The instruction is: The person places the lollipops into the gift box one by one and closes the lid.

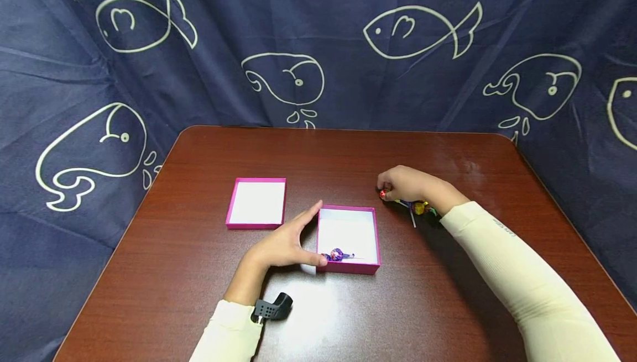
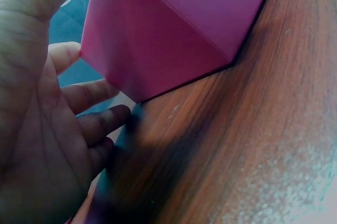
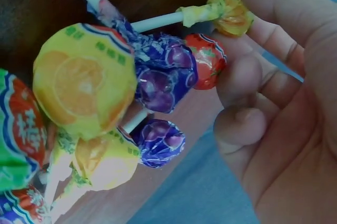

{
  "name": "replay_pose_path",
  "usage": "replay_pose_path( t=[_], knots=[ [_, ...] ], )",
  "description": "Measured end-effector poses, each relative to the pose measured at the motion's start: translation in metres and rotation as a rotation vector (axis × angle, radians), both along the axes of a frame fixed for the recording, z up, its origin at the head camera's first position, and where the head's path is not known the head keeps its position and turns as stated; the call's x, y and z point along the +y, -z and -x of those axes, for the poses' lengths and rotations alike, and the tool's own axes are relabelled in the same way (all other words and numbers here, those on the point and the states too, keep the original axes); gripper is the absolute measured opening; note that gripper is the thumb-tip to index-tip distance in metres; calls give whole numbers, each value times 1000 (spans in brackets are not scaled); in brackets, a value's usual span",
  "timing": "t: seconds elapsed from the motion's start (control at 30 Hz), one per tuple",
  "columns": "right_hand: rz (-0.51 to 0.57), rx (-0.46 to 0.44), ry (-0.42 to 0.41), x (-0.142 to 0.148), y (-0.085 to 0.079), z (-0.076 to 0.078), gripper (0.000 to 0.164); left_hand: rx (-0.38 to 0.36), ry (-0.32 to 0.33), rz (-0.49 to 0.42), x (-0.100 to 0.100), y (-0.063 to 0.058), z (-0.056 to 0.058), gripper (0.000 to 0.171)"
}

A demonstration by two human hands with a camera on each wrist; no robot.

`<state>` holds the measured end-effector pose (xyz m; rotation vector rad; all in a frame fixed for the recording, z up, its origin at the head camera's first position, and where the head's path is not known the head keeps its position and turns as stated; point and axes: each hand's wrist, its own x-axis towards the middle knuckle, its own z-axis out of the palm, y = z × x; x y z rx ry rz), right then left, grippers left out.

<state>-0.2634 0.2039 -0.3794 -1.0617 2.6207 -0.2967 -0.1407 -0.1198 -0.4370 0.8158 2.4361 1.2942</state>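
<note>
My left hand (image 1: 283, 245) spans the left side of a pink box (image 1: 375, 240) with a white inside, thumb at its front corner, index finger at its back corner. In the left wrist view, the fingertips meet the edge of the pink wall (image 2: 158, 50). Inside the box, along the front wall, lies a purple-wrapped lollipop (image 1: 337, 255). To the right of the box, my right hand (image 1: 410, 183) is over a pile of lollipops. Between its thumb and index finger it pinches a yellow-orange lollipop (image 3: 231, 10). A red lollipop (image 3: 206, 61) lies close to the fingers.
Left of the box lies a second shallow pink tray or lid (image 1: 259, 226), white inside. Yellow lollipops (image 3: 84, 81), purple lollipops (image 3: 166, 71) and a green lollipop (image 3: 18, 129) are bunched together. The brown table (image 1: 199, 273) meets a dark blue fish-print cloth (image 1: 343, 91) at the back.
</note>
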Motion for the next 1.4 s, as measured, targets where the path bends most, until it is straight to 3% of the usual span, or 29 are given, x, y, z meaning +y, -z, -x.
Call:
replay_pose_path(
  t=[0.27, 0.63, 0.97, 1.23, 1.4],
  knots=[
    [95, -15, 17, 1, -5, -3, 6, -7, -3, 3, 1, -1, 0, 116],
    [262, -73, 58, -2, -29, -12, 4, -9, -10, 8, 0, 0, 0, 116],
    [312, -66, -19, -16, -44, -27, 6, -5, -16, 10, -1, -1, 0, 116],
    [368, 8, -122, -30, -49, -38, 8, -4, -8, 4, -1, -1, 1, 116],
    [364, 3, -152, -41, -50, -46, 13, -14, -6, 10, 0, -1, 1, 116]
  ],
)
